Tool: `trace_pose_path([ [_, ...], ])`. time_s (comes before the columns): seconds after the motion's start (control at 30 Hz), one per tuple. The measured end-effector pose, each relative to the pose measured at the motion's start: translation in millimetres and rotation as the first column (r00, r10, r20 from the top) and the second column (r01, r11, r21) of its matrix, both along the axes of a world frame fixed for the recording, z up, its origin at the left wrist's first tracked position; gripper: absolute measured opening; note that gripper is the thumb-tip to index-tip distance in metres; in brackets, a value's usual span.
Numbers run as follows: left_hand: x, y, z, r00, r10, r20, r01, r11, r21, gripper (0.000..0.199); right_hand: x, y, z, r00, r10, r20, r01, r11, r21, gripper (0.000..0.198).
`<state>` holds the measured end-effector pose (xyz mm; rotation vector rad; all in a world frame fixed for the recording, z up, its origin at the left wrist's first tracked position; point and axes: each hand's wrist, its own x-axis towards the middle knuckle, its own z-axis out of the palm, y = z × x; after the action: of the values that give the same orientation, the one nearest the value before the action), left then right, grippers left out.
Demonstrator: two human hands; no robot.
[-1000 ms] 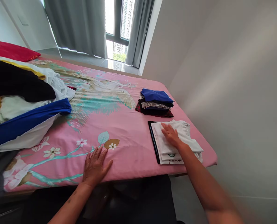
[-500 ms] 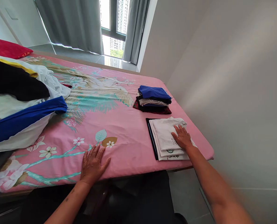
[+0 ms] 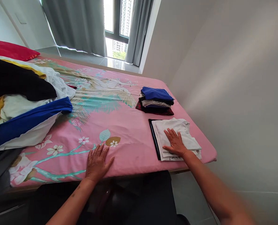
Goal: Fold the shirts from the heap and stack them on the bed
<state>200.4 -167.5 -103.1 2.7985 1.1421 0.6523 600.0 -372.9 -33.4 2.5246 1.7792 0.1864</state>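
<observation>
My right hand (image 3: 175, 143) lies flat, fingers spread, on the top white T-shirt (image 3: 184, 132) of a folded stack. Under that shirt are more white folded clothes with some dark printing, and a black folded garment (image 3: 155, 140) shows along the stack's left edge. My left hand (image 3: 98, 162) rests palm down on the pink flowered bedsheet (image 3: 129, 150), near the bed's front edge, with its fingers apart and nothing in it. Behind the white stack sits a second folded pile (image 3: 156, 101), blue on top, with striped, black and red checked cloth below.
A loose heap of clothes (image 3: 19, 81) in black, white, yellow and blue covers the bed's left side. Beyond it lies a red pillow (image 3: 12, 50). A wall (image 3: 211, 78) runs along the right, and grey curtains (image 3: 75, 28) hang by the window.
My right hand has slid left across the top white T-shirt, which now sits a little farther right on its stack. The view has shifted slightly; my left hand stays flat on the sheet.
</observation>
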Motion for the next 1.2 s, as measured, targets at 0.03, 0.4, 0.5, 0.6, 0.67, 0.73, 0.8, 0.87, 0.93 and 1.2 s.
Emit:
trace_pose_path([
  [0.03,0.1,0.2,-0.1,1.000,-0.001,-0.001,0.001,1.000,0.001,0.055,1.3,-0.4,-0.9,1.000,0.000,-0.003,0.000,1.000,-0.011,0.089],
  [0.4,-1.1,-2.6,3.3,1.000,0.006,0.008,-0.006,1.000,0.002,0.053,-69.4,-6.4,-1.9,0.995,-0.039,0.093,0.021,0.983,0.180,0.085],
  [0.5,-1.2,-2.9,3.5,1.000,0.008,0.013,-0.008,1.000,-0.005,0.054,-79.0,-11.7,-12.0,0.995,-0.074,0.070,0.052,0.960,0.274,0.065],
  [0.6,-1.1,-2.7,2.4,1.000,0.007,0.026,-0.007,1.000,-0.006,0.053,-82.9,-14.8,-14.1,0.995,-0.076,0.060,0.052,0.940,0.336,0.051],
  [0.67,-0.9,-2.3,1.3,0.999,0.005,0.038,-0.005,1.000,-0.008,0.053,-85.9,-15.8,-13.2,0.995,-0.069,0.068,0.043,0.942,0.333,0.048],
  [0.73,-0.8,-1.8,0.4,0.999,0.003,0.039,-0.003,1.000,-0.005,0.053,-88.9,-15.7,-12.6,0.993,-0.082,0.087,0.051,0.948,0.313,0.049],
  [0.8,-0.7,-1.4,0.0,1.000,0.000,0.030,0.000,1.000,0.002,0.054,-89.6,-15.0,-12.8,0.989,-0.112,0.101,0.077,0.951,0.298,0.051],
  [0.87,-0.7,-1.3,0.2,1.000,-0.001,0.025,0.001,1.000,0.006,0.054,-86.8,-14.5,-13.3,0.987,-0.126,0.104,0.092,0.953,0.290,0.052],
  [0.93,-1.1,-1.5,0.7,1.000,-0.002,0.030,0.002,1.000,0.003,0.054,-81.8,-15.2,-13.0,0.990,-0.100,0.097,0.070,0.959,0.276,0.052],
  [1.2,-2.1,-3.0,0.7,0.998,-0.001,0.061,0.003,1.000,-0.026,0.053,-81.2,-16.8,16.6,1.000,-0.020,-0.012,0.022,0.979,0.204,0.039],
])
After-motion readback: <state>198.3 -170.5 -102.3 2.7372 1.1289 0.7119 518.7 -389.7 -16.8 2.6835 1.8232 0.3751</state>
